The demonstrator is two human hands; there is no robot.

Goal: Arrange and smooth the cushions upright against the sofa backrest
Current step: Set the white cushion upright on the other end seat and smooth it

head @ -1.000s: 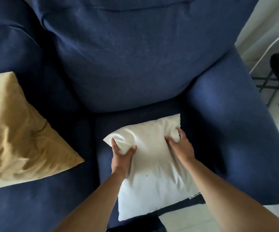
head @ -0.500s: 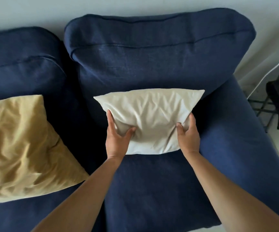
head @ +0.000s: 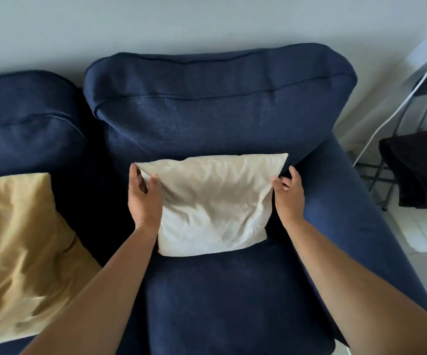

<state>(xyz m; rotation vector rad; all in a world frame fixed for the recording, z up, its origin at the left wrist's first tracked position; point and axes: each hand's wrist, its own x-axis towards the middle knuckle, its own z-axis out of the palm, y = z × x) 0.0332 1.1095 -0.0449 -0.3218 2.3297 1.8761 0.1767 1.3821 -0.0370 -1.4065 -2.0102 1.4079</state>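
Observation:
A creased white cushion [head: 215,201] stands upright on the seat [head: 232,303] of the dark blue sofa and leans on the right backrest cushion [head: 220,111]. My left hand [head: 144,198] pinches its upper left corner, thumb on the front and fingers behind. My right hand [head: 289,196] is at the cushion's right edge with the fingers apart, the thumb just touching the fabric. A mustard-yellow cushion [head: 20,252] lies tilted on the left seat, one corner pointing toward the middle.
The sofa's right armrest [head: 348,213] runs alongside my right forearm. Past it stands a folding chair with black cloth [head: 417,170] on it, on a pale floor. A white wall [head: 207,21] rises behind the sofa.
The white cushion went from lying flat at the seat's front edge to standing against the backrest. My hands slid from its lower part to its upper corners, and the right hand loosened.

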